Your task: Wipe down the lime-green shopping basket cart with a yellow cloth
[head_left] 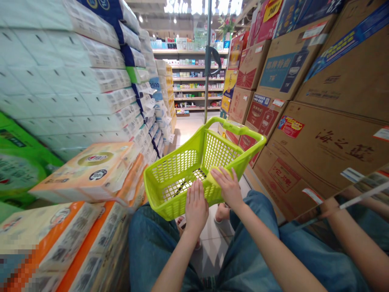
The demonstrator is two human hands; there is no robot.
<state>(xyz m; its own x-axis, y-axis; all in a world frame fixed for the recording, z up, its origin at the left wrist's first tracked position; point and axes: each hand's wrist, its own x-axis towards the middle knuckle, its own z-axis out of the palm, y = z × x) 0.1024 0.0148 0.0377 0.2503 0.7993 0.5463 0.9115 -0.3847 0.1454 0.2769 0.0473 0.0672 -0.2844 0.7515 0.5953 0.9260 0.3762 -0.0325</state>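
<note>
Lime-green basket (174,207) is propped at an angle above the person's knees (258,209), mid-aisle; from the left, white tissue packs (54,77) rise in a tall stack, with orange packs (82,170) lower and nearer; of the 2 hands, the left hand (197,205) rests on the near rim, nearly flat, fingers straight and together, grasping nothing loose; just beside it, the right hand (228,186) is half-curled, holding a yellow pad (212,179) against the near wall; at far right, brown cartons (334,138) stand stacked.
</note>
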